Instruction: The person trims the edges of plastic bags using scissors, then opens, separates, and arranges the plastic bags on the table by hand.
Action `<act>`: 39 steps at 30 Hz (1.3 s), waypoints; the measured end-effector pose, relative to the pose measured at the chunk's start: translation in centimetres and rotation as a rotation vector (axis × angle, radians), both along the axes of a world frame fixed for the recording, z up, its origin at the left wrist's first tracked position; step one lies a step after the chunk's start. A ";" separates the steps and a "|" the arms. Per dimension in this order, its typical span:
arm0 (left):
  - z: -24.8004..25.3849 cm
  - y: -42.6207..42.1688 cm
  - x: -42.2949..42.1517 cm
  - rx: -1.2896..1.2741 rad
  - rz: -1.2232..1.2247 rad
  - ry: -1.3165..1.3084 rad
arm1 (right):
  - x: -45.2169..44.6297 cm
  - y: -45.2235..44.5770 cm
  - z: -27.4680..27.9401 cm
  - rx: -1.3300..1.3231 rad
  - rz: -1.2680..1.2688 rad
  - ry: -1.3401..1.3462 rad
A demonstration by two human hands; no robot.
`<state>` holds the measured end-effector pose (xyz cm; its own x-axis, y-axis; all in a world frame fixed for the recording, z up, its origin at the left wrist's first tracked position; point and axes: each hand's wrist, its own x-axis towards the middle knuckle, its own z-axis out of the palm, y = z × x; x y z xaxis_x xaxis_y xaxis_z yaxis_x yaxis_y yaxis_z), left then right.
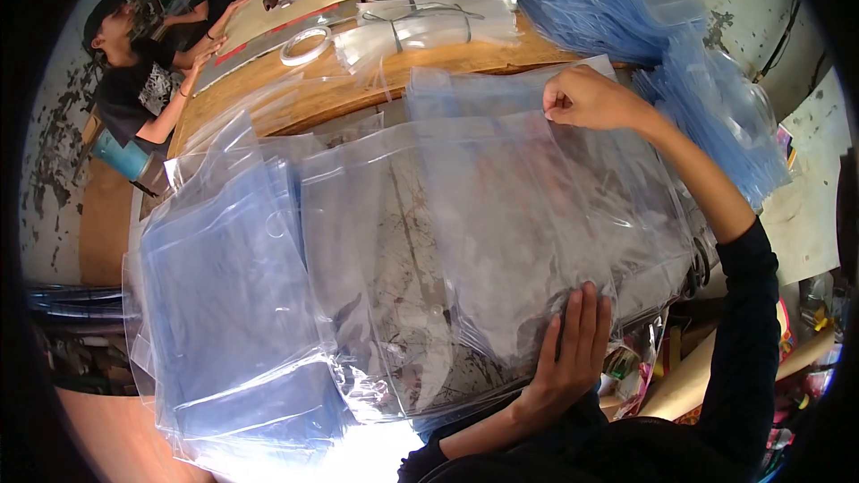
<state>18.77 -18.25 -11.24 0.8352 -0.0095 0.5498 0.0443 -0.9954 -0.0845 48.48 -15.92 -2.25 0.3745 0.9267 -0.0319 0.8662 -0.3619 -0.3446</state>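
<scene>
- The clear sheet [376,259] lies spread in the middle, in overlapping layers, its folds crossing a scratched dark surface [407,241].
- At its far edge, the right hand [591,100] has fingers curled together, pinching the plastic.
- Near its close edge, the left hand [573,344] rests on it, fingers extended and slightly apart.
- Left of the sheet, partly touching it, sits a bluish plastic stack [228,295], glaring at its near end.
- Beyond the sheet are tied clear bundles [425,29], with a white ring-shaped roll [305,46] just beside them.
- Beyond it to the right, a blue plastic heap [608,0] spills toward the right forearm.
- Past the sheet, a wooden tabletop [358,94] carries these bundles.
- Far left, beyond the sheet, are two people [139,80] at the table; the stained wall [54,161] shows peeling paint.
</scene>
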 end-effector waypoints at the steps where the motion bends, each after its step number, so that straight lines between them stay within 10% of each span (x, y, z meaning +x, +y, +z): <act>1: 0.0 0.0 0.1 0.000 0.006 -0.008 | 0.0 0.0 0.1 0.008 0.014 0.010; 12: 0.0 -0.1 0.2 -0.007 0.007 0.001 | 0.9 0.4 -2.2 0.086 0.178 -0.418; 14: 0.1 0.0 -0.1 -0.003 0.003 0.014 | 3.2 0.8 -2.2 -0.182 -0.027 -0.817; 17: 0.4 0.2 -0.2 0.005 -0.001 0.031 | 4.3 -0.4 0.6 0.337 0.014 -0.673; 27: 1.9 0.1 -0.7 -0.348 -0.102 0.093 | -10.3 -22.1 5.9 0.363 -0.668 -0.902; 32: 3.4 -2.1 -1.3 -0.606 -0.203 0.154 | -22.0 -20.8 0.1 0.343 -0.606 0.277; 39: 4.8 -0.7 -6.5 -0.706 -0.252 0.043 | -24.6 -19.4 -5.7 0.665 -0.839 0.654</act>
